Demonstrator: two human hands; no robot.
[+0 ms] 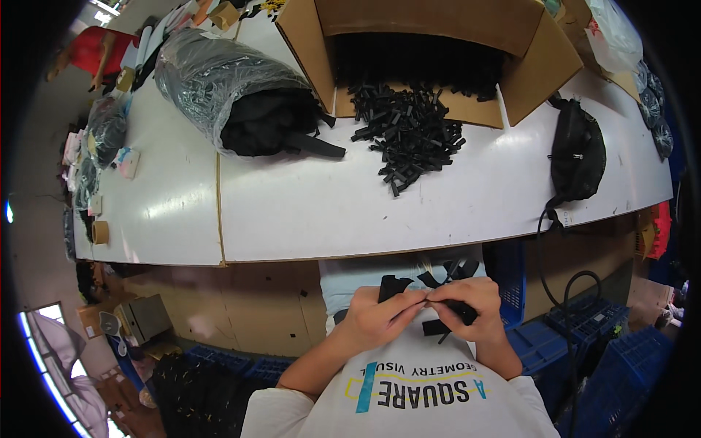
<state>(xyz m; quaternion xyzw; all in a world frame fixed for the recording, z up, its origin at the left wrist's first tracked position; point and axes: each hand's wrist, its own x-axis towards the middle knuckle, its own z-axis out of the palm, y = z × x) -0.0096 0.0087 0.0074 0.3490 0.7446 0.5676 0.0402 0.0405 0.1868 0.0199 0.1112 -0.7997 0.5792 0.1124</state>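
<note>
Together, both hands (pixel 371 319), fingers closed, pinch black strips (pixel 458 310) whose ends jut out around them.

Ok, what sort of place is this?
Probably a workshop or packing room: small black parts lie heaped by an open cardboard box, and blue crates stand near the worktable.

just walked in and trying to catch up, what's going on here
A person works with both hands in front of the table, the left grip and right grip pinched together, fingertips meeting, with black strap pieces in them; exactly what the fingertips pinch is too small to tell. On the table, small black parts spill from an open cardboard box. Left of it lies a clear plastic bag of black material, and at the right a black pouch.
</note>
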